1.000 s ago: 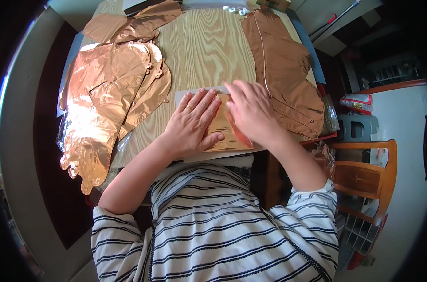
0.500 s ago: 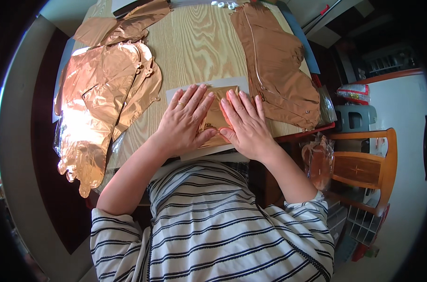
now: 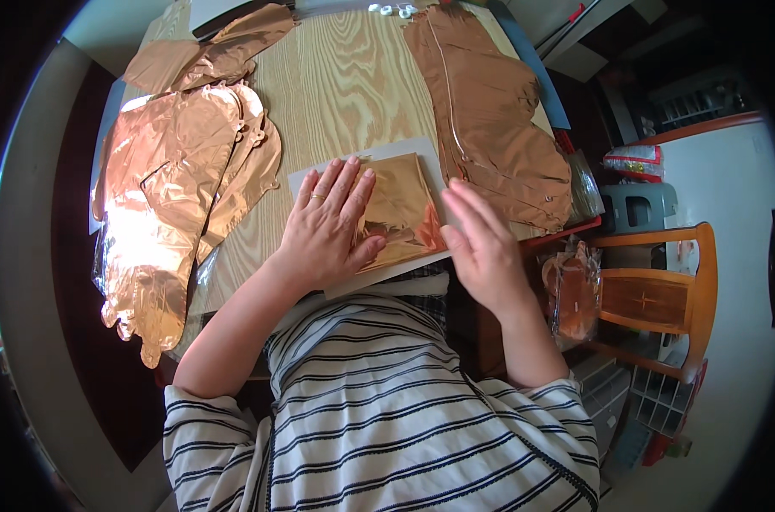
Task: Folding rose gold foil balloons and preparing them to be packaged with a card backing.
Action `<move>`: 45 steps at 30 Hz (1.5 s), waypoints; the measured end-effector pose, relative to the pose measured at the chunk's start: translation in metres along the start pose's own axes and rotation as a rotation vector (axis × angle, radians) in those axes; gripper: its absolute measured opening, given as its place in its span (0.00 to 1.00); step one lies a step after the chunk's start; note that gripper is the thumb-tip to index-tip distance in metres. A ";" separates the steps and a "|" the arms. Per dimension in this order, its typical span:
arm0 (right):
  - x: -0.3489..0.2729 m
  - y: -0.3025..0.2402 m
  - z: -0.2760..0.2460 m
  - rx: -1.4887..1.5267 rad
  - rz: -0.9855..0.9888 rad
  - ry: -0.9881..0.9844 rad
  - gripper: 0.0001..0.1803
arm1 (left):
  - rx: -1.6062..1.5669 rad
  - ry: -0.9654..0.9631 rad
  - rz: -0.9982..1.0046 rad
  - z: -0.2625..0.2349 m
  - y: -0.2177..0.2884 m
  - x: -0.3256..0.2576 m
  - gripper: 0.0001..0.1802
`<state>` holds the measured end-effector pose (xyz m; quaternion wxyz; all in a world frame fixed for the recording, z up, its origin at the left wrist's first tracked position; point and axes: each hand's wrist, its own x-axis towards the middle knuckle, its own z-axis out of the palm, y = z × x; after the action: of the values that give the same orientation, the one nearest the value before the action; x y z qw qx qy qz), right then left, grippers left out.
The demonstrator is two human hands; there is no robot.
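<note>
A shiny copper-coloured foil sheet [image 3: 400, 196], folded into a flat rectangle, lies on a pale board [image 3: 411, 147] at the table's near edge. My left hand [image 3: 323, 224] rests flat on its left part, fingers stretched out and thumb apart. Just off the right edge of the board is my right hand [image 3: 487, 252], holding nothing, its fingers extended and slightly blurred. Flat foil balloons [image 3: 161, 158] in the same copper colour are heaped at the left. More copper foil [image 3: 494, 111] is spread along the right side, with a thin pale strip lying across it.
Another crumpled foil piece [image 3: 208, 60] lies at the far left, beside a pale, dark-edged object [image 3: 234, 12]. Small white items [image 3: 387, 10] sit at the far edge. A wooden chair [image 3: 703, 290], a grey stool [image 3: 643, 205] and a clear bag [image 3: 575, 286] stand right of the table.
My right hand has come off the folded foil and moved right, uncovering the foil's right half. My left hand still lies on it. The whole view has shifted slightly.
</note>
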<state>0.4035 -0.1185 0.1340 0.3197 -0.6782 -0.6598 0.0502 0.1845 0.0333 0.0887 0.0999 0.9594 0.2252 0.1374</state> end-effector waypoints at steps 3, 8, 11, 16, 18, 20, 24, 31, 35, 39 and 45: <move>0.014 -0.009 0.020 0.006 -0.133 -0.063 0.28 | -0.041 -0.004 -0.054 -0.007 0.005 0.002 0.48; 0.038 0.002 0.060 -0.164 -0.164 -0.248 0.36 | -0.033 0.028 -0.053 -0.003 0.005 0.002 0.49; 0.046 0.014 0.066 -0.245 -0.208 -0.315 0.38 | -0.044 0.045 -0.052 -0.001 0.002 -0.002 0.50; 0.056 0.029 0.062 -0.268 -0.286 -0.367 0.37 | -0.016 0.017 -0.006 -0.005 -0.002 -0.003 0.52; 0.057 0.032 0.062 -0.266 -0.299 -0.366 0.37 | 0.006 -0.005 0.026 -0.007 -0.006 -0.005 0.53; 0.057 0.032 0.062 -0.267 -0.303 -0.361 0.38 | 0.008 -0.003 0.056 -0.008 -0.010 -0.007 0.55; 0.056 0.032 0.062 -0.266 -0.300 -0.361 0.39 | -0.003 -0.024 0.072 -0.011 -0.012 -0.009 0.60; 0.056 0.033 0.063 -0.261 -0.301 -0.360 0.39 | -0.029 -0.124 0.082 -0.017 -0.017 -0.008 0.68; 0.056 0.032 0.063 -0.255 -0.295 -0.362 0.40 | -0.065 -0.208 0.075 -0.026 -0.019 -0.005 0.70; 0.055 0.033 0.065 -0.257 -0.304 -0.355 0.41 | -0.044 -0.307 0.086 -0.038 -0.020 -0.003 0.73; 0.056 0.032 0.065 -0.295 -0.285 -0.367 0.40 | -0.005 -0.145 -0.266 -0.020 0.030 0.019 0.71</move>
<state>0.4065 -0.0401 0.0863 0.0965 -0.5975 -0.7955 0.0300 0.2066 0.0180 0.1194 0.1356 0.9282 0.3423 0.0541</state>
